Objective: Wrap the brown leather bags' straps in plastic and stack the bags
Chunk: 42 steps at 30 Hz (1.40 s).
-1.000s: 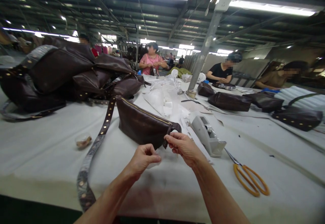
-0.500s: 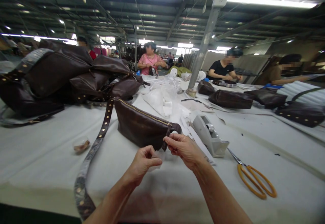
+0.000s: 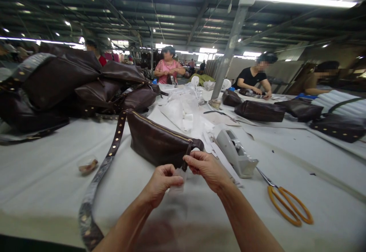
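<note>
A dark brown leather bag (image 3: 156,141) with a gold zipper lies on the white table (image 3: 51,175) in front of me. Its studded strap (image 3: 100,175) runs toward the near edge. My right hand (image 3: 206,168) pinches the dark zipper pull (image 3: 185,161) at the bag's near corner. My left hand (image 3: 161,181) is closed on a small clear or white slip (image 3: 177,175) right beside the pull. Both hands almost touch.
A grey tape dispenser (image 3: 236,154) and orange-handled scissors (image 3: 288,206) lie to the right. A heap of brown bags (image 3: 65,84) fills the left; more bags (image 3: 259,111) and white wrapping (image 3: 183,111) lie further back. Other people work at the far side.
My hands have stayed at the zipper pull, the left thumb shifting slightly over the slip. The view has drifted a little; the bag has not moved.
</note>
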Motion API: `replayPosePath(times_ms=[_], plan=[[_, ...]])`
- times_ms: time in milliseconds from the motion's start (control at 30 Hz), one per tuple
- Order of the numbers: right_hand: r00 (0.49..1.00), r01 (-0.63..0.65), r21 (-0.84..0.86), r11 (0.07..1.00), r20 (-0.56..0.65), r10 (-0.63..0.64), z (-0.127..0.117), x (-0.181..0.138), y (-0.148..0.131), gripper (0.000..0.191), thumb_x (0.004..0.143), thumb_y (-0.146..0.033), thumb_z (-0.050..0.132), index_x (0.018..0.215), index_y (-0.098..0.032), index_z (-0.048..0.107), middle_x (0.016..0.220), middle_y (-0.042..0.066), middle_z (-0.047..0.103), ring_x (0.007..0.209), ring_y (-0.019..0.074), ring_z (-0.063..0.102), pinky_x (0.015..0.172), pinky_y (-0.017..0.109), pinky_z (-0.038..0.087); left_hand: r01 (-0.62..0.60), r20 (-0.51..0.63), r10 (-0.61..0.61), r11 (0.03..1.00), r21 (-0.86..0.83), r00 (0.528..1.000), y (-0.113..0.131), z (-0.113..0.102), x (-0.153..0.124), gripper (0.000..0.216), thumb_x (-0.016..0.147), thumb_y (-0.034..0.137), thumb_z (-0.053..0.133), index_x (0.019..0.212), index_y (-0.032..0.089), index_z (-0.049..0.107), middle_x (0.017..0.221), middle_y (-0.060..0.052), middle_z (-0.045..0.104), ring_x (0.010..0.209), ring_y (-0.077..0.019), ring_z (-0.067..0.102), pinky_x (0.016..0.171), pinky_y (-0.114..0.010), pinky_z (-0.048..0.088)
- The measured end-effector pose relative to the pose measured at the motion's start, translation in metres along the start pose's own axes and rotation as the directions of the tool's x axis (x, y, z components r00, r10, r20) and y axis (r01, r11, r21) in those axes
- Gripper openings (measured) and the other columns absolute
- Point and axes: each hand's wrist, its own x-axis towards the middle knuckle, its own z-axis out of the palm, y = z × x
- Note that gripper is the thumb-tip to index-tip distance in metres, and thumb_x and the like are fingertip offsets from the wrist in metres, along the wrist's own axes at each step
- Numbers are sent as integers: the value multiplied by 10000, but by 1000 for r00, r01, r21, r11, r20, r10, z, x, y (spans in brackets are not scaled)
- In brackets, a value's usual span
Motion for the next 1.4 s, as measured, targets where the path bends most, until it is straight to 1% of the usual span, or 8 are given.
replayPosePath(times_ms=[200,400,500,633,933,1167,1300,1400], plan=[[1000,12,-23,1000,6,-12,-1,-1,-1,380,612,-500,761,587,-180,558,525,-54,471,508,81,376,516,264,265,14,26,-14,1000,6,1000,1,2,1,311,481,204,785,527,166,480,495,47,524,458,-69,426,471,-205,333],[1000,17,-16,1000,9,-17,-3,-1,2,365,625,-483,762,603,-183,555,557,-57,469,520,82,379,521,266,263,28,28,-29,1000,7,999,3,3,1,279,510,252,787,540,152,528,539,1,598,467,-89,467,455,-212,343],[1000,25,-29,999,2,-25,-4,0,3,366,630,-486,760,608,-188,549,558,-58,472,523,85,381,524,268,260,38,17,-38,999,1,999,6,3,1,293,508,285,803,544,144,549,590,-30,647,512,-109,526,486,-218,390],[999,49,-54,997,-2,-49,-4,0,2,369,646,-492,748,598,-191,539,542,-59,459,516,87,372,520,270,256,58,-19,-56,995,76,998,8,5,-1,301,495,326,811,541,137,582,616,-51,667,550,-135,571,488,-224,422],[999,37,-55,998,2,-37,-4,0,0,361,638,-468,753,581,-188,534,527,-59,450,518,86,361,520,265,257,96,-67,-89,988,118,994,3,2,1,405,462,460,831,595,111,677,597,-47,653,477,-110,521,434,-222,401],[999,52,-92,994,0,-52,-2,0,-1,365,663,-464,730,574,-190,505,529,-51,450,519,93,366,526,269,254,66,-68,-60,994,85,996,0,4,0,458,484,521,835,608,105,688,560,-47,638,458,-106,490,453,-223,344],[997,78,-118,990,6,-77,-2,1,3,347,690,-451,704,581,-194,499,540,-47,448,527,100,378,543,273,267,-17,-14,19,997,80,1000,-13,-6,8,490,567,581,791,593,104,685,576,-65,641,511,-129,519,503,-237,336],[996,85,-137,987,4,-86,-2,4,4,344,689,-453,697,575,-196,498,528,-48,437,517,104,380,540,276,265,-57,5,57,995,86,998,-19,-13,18,545,542,641,773,534,109,658,517,-43,591,480,-112,465,495,-240,303]])
